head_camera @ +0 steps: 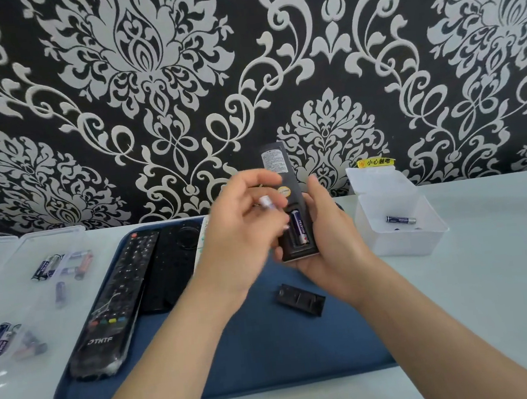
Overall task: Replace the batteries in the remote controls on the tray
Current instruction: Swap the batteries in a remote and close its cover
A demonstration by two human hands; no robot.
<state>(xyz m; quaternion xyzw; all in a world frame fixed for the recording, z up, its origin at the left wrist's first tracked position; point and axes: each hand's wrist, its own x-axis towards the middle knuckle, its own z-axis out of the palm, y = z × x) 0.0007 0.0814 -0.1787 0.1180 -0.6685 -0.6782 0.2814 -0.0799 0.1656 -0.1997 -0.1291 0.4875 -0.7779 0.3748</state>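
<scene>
Above the blue tray (271, 344), the right hand (331, 241) grips the open remote (288, 203). The left hand (236, 234) pinches a blurred battery (269, 203) beside it.

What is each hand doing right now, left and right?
Left hand: pinching a battery in its fingertips, blurred by motion.
Right hand: closed around the black remote, back up, compartment open with one battery seated.
</scene>
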